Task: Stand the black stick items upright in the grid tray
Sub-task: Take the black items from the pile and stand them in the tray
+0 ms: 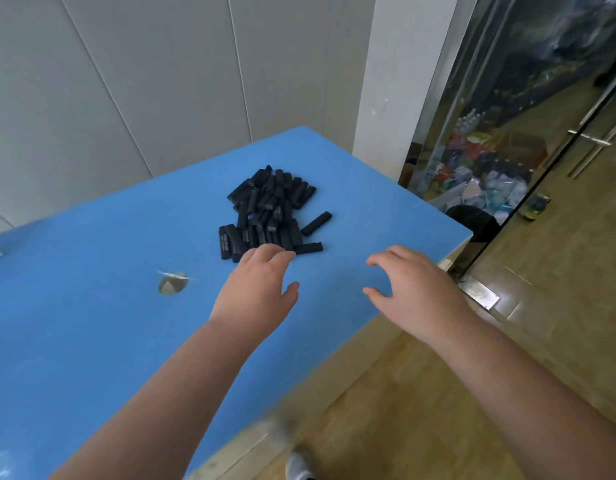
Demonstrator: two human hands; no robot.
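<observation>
Black stick items [270, 211] are lying in a pile on the blue table [92, 323]; none are being stood up yet. No grid tray is being shown. Nothing is being held: left hand [256, 289] and right hand [415, 292] fingers are spread.

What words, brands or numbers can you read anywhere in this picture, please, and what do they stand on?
Pale lettering runs along two black sticks at the near left of the pile: too small and blurred to read.
Packaging behind the glass door: colours only, no legible text.
Nothing else bears text.
</observation>
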